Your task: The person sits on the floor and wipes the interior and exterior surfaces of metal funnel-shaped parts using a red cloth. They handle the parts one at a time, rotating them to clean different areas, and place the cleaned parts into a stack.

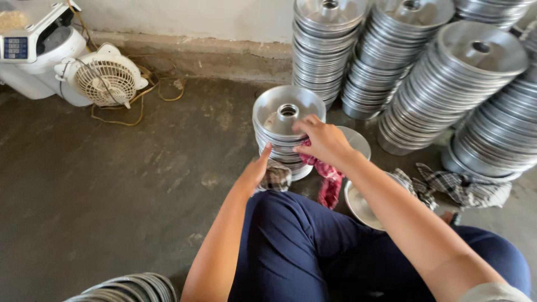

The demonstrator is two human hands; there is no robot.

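A short stack of shiny metal ring-shaped pans point(282, 120) stands on the concrete floor in front of my knees. My right hand point(321, 140) rests on the rim of the top pan, closed on a red patterned cloth point(329, 182) that hangs down beside the stack. My left hand point(256, 170) presses flat against the left side of the stack, fingers straight, holding nothing. A checked cloth point(276, 179) lies at the foot of the stack beside that hand.
Tall leaning stacks of the same pans point(447, 84) fill the back right along the wall. A loose pan point(361, 207) and another checked cloth point(464, 187) lie right. A small white fan point(106, 81), a white scale point(33, 39) and cords sit back left. More pans point(131, 288) lie bottom left.
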